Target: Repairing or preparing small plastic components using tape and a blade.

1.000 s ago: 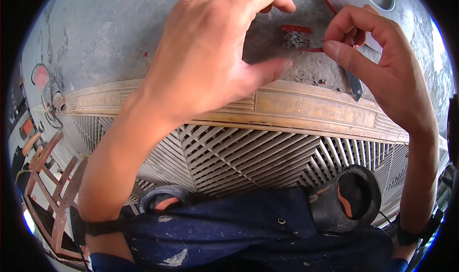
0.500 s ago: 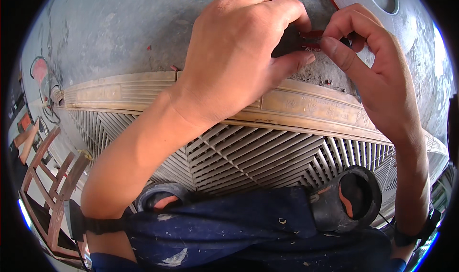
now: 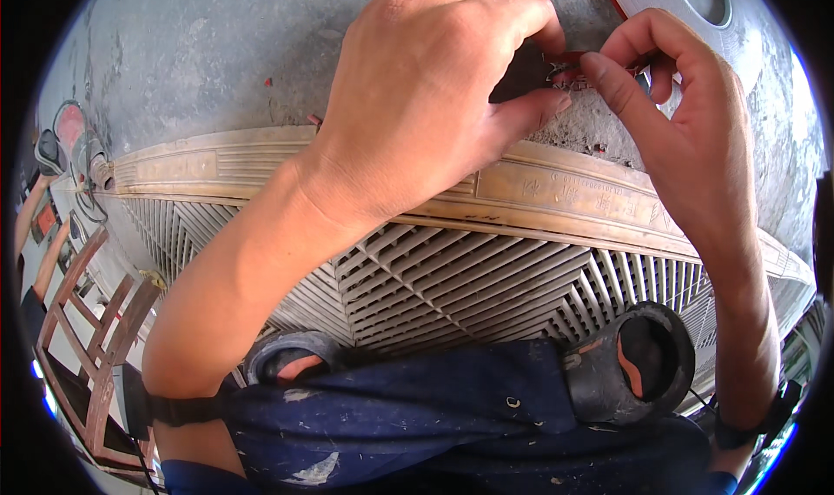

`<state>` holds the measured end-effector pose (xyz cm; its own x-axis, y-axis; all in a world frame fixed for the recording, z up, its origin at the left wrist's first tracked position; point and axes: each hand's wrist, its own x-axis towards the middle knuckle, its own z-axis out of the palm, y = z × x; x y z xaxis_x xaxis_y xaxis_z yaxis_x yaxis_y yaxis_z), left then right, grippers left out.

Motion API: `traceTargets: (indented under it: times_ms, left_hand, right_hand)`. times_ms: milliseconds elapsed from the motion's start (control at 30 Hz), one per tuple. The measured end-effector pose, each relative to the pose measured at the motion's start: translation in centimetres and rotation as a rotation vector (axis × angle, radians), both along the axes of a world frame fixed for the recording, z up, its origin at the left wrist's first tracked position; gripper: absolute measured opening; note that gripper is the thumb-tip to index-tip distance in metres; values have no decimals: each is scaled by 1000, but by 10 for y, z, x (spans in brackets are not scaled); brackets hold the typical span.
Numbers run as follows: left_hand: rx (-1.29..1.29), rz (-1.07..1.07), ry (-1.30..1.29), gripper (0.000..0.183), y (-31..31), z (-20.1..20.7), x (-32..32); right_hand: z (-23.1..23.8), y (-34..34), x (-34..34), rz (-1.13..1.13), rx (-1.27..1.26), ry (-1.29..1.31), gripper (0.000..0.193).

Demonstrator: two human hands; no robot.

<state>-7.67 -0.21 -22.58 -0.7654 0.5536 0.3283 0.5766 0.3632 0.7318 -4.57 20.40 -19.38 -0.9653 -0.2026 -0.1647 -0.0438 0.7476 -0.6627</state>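
The left hand [image 3: 434,95] has moved right — thumb and forefinger now nearer the red strip [image 3: 566,58] at the right hand's [image 3: 691,126] fingertips — and, far left of them, a co-worker's forearm [image 3: 31,215] has appeared.

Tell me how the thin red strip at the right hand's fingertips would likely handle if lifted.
The red strip is probably light, being small and thin beside the right hand pinching it. It looks fairly stiff, since its visible end sticks out straight.
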Motion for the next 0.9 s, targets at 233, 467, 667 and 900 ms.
traceTargets:
  times_ms: [233, 467, 667, 900]
  left_hand:
    - [-4, -1, 44, 24, -1, -3, 1]
    - [-2, 38, 80, 22, 4, -4, 4]
    - [29, 43, 106, 22, 3, -9, 4]
    - [53, 54, 75, 21, 5, -5, 4]
  right_hand:
    - [-2, -1, 0, -28, -53, -24, 15]
    - [4, 2, -3, -22, -32, -59, 16]
    - [4, -2, -4, -22, -27, -85, 16]
    - [2, 0, -3, -90, -98, -142, 19]
